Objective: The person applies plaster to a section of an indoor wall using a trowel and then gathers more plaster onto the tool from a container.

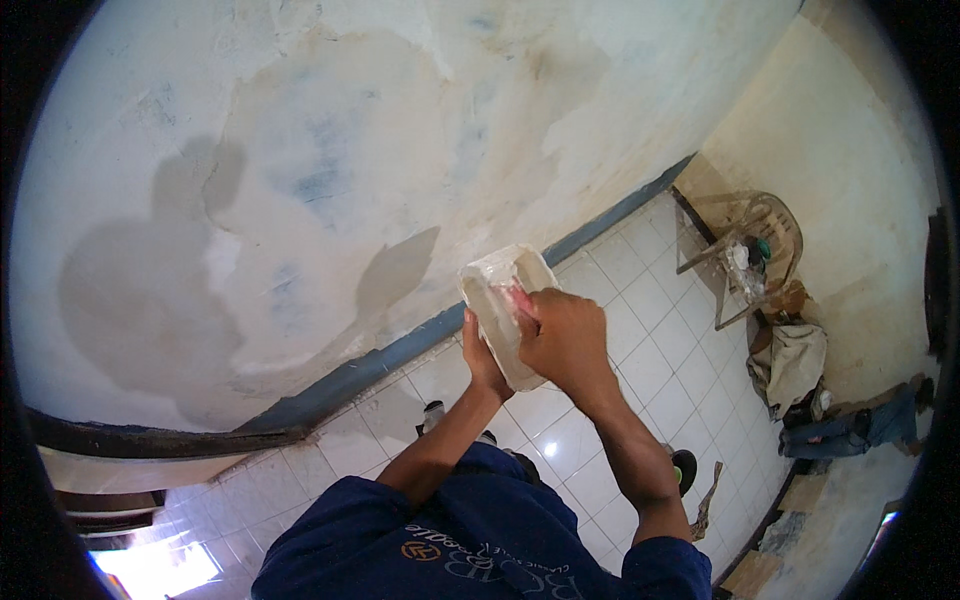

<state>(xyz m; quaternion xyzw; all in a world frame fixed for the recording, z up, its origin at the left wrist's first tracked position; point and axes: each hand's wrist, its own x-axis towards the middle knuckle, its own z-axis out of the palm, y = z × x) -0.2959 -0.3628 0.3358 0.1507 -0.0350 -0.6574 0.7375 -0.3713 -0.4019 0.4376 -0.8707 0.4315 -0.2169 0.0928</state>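
In front of my chest, a long white trough (484,304) is tilted, its walls smeared with pale paste. My left hand (482,358) is closed round its lower left side, the thumb lying along the rim. My right hand (566,338) is in a fist at the trough's right side, gripping a red putty knife (517,297). The knife's front end reaches into the trough among white smears, and my fingers hide most of its handle. Patchy, partly coated plaster covers the wall (330,150) beyond my hands.
A plastic chair (785,232) with bags on it stands at the right by the far wall. Beside it lie a pale sack (795,362) and blue jeans (850,432). White tiles (650,335) cover the floor; a blue-grey skirting (375,368) runs along the wall's foot.
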